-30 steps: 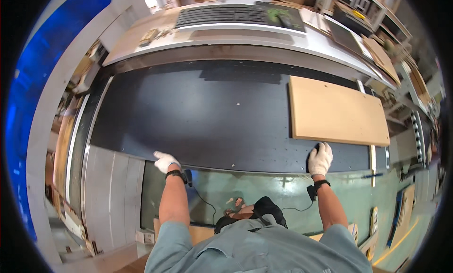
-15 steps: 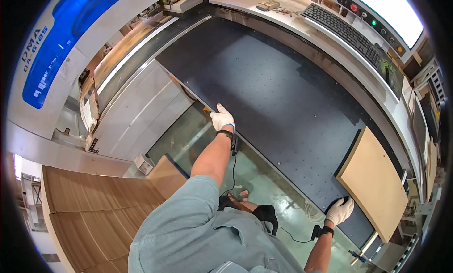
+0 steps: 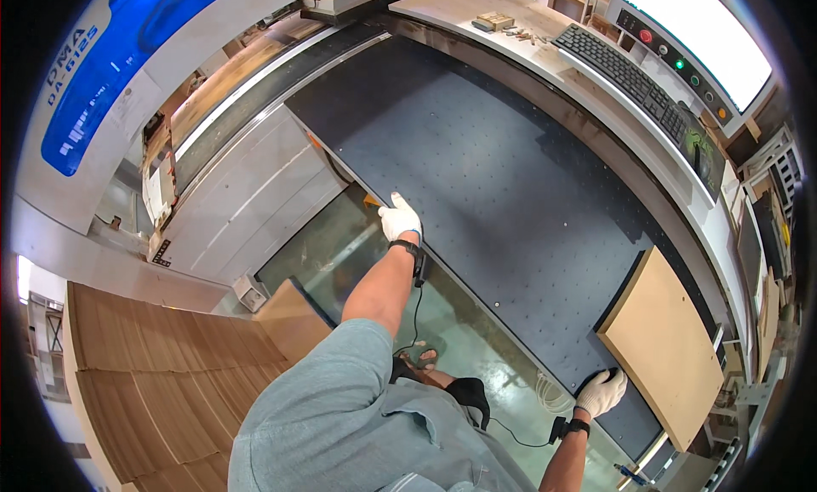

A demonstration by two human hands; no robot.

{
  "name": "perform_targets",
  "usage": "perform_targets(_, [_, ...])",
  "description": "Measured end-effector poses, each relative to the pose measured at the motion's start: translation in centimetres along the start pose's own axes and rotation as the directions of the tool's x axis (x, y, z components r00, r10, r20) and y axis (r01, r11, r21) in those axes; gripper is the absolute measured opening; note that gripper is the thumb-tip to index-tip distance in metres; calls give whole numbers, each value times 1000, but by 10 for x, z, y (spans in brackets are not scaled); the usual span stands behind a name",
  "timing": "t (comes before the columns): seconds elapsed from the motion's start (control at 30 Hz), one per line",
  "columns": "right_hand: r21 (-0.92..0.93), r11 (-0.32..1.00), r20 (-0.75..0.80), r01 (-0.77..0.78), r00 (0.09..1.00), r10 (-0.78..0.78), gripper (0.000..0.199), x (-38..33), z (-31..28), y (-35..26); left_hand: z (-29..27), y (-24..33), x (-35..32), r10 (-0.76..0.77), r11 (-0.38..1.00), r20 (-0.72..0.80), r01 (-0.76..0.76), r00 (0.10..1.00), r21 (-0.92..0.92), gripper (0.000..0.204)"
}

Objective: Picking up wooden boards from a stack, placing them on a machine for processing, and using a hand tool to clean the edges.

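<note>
My left hand (image 3: 398,220), in a white glove with a black wrist strap, rests flat on the near edge of a wide dark perforated machine bed (image 3: 511,177). At the lower right, my right hand (image 3: 602,392), also gloved, lies on the same edge. It is next to the near corner of a light wooden board (image 3: 668,347) that lies flat on the bed. Neither hand holds anything. A thin cable runs from each wrist toward my waist.
Stacks of brown boards (image 3: 145,381) stand at the lower left. Grey metal panels (image 3: 247,194) flank the bed on the left. A keyboard (image 3: 625,66) and a button panel (image 3: 681,66) sit on the far console. A green floor (image 3: 357,245) lies below me.
The view has swung to my left, so the stacked boards and grey panels have come into sight. Both hands have stayed on the bed's near edge.
</note>
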State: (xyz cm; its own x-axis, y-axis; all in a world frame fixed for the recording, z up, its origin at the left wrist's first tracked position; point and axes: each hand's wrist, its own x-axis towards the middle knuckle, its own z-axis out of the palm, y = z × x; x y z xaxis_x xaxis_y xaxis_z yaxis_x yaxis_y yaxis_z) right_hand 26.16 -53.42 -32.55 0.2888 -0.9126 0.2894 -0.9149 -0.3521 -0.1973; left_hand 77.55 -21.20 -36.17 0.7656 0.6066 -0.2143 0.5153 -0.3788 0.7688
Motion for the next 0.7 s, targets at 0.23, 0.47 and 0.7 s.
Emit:
perform_targets(0.23, [2, 1000, -22, -18, 1000, 18, 37, -1, 3, 1, 1, 2, -3, -1, 1000, -1, 1, 1000, -4, 75])
perform_targets(0.47, [18, 1000, -2, -25, 1000, 25, 37, -1, 0, -2, 3, -2, 1, 37, 999, -24, -36, 999, 33, 76])
perform_targets(0.7, [2, 1000, -22, -7, 1000, 7, 37, -2, 3, 2, -2, 1, -5, 22, 1000, -1, -22, 1000, -22, 74])
